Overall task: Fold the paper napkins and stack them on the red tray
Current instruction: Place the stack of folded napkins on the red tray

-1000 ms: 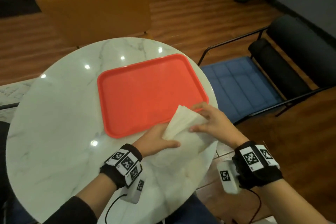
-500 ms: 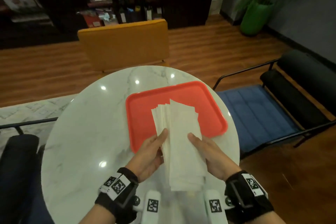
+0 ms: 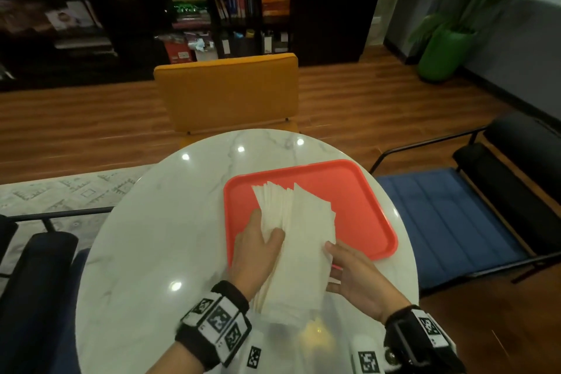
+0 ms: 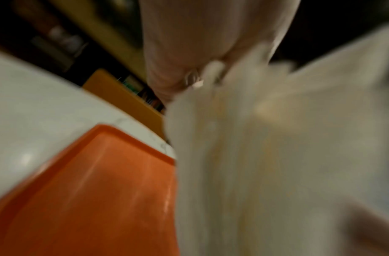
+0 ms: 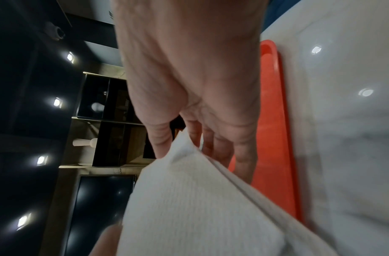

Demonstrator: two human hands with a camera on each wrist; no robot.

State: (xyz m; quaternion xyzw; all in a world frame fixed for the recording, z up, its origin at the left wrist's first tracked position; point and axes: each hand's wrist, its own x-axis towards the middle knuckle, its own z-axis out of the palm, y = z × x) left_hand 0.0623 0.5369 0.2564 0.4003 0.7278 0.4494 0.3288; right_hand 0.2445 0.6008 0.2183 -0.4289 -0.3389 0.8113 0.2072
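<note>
A thick stack of white paper napkins [image 3: 303, 237] is held slanted over the near edge of the red tray [image 3: 358, 191], its far end fanned out. My left hand [image 3: 267, 231] grips the stack's left side, thumb on top. My right hand [image 3: 332, 261] pinches the right edge, thumb above and fingers beneath. The left wrist view is blurred and shows the napkins [image 4: 255, 164] beside the tray [image 4: 90, 190]. In the right wrist view my fingers [image 5: 244, 155] curl under the napkins [image 5: 189, 199] next to the tray [image 5: 272, 121].
The tray lies on the right half of a round white marble table [image 3: 170, 222]. A yellow chair [image 3: 227, 91] stands at the far side, a blue-cushioned black chair [image 3: 440, 222] at the right, and another dark chair [image 3: 36, 267] at the left.
The napkin stack went from the table's near edge up into both hands over the tray. My left thumb has slid onto its top and the far end has fanned. The head view tilted upward.
</note>
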